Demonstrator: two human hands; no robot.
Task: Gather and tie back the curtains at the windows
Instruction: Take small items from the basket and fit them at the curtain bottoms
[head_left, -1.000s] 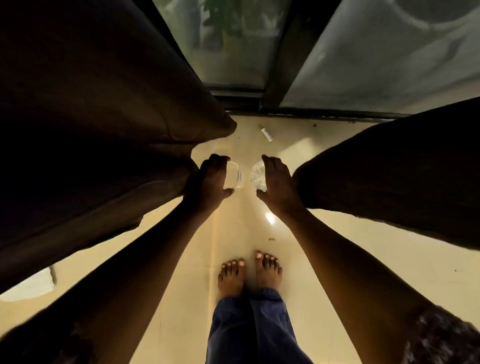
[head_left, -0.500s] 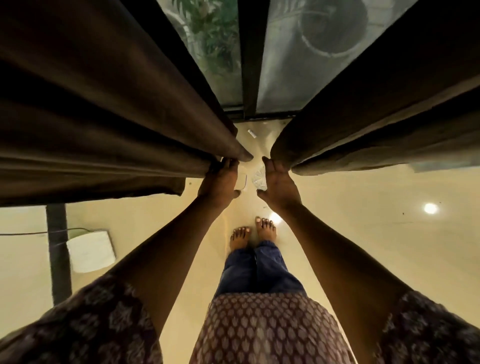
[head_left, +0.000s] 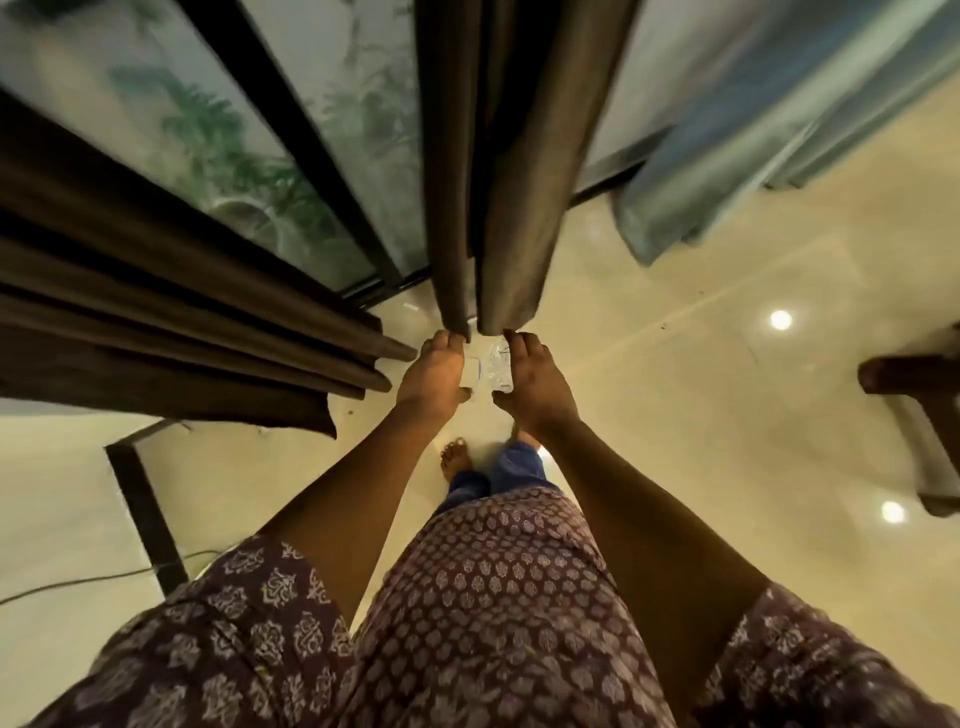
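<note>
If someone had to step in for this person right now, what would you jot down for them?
Left hand: grips the bunched brown curtain at its lower edge.
Right hand: grips the same bunch from the other side.
Second brown curtain hangs loose at the left, not gathered. A blue curtain hangs at the right.
Done: the middle curtain is gathered into a narrow bunch in front of the window.
Left: tie it back; no tie shows on it. Then do the others.

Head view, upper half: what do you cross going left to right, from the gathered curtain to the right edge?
Brown gathered curtain → dark window frame bar → brown curtain panel hanging in the middle, both hands at its lower edge → blue-grey curtain.
</note>
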